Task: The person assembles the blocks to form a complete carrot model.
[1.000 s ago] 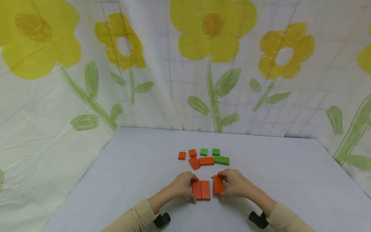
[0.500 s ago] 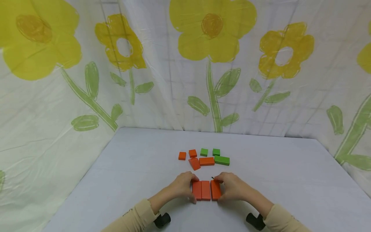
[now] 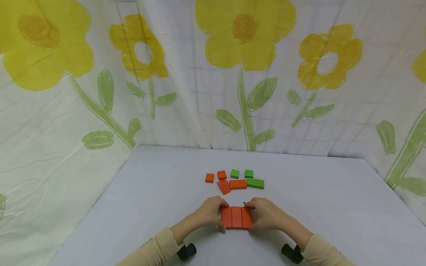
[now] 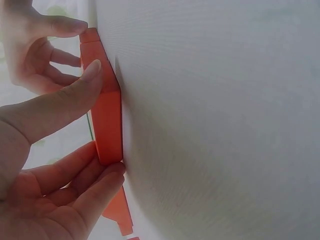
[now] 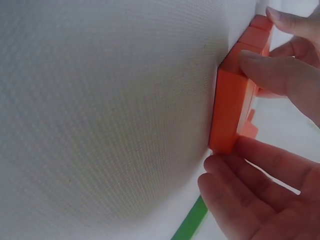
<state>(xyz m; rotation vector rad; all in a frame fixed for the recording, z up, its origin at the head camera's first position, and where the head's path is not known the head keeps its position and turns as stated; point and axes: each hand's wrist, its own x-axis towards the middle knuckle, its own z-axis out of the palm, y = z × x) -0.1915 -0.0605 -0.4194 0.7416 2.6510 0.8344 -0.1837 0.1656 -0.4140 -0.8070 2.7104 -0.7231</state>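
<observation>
Head view, lower centre of the frame: the left hand (image 3: 210, 213) has its grip clamped on the leftmost red block (image 3: 226, 218), thumb at the block's lower end and fingers at its upper end. Facing it, the right hand (image 3: 267, 213) has its grip clamped the same way on the rightmost red block (image 3: 247, 218). Between these two, touching both, lies the middle red block (image 3: 236, 218); all three lie side by side on the white desk (image 3: 166, 177), long sides running up the frame.

Just above them, near the frame's middle, a long orange block (image 3: 237, 184) lies crosswise between a slanted orange piece (image 3: 224, 187) and a long green block (image 3: 255, 183). Behind the desk, a pale cloth (image 3: 186, 122) printed with yellow flowers fills the upper frame.
</observation>
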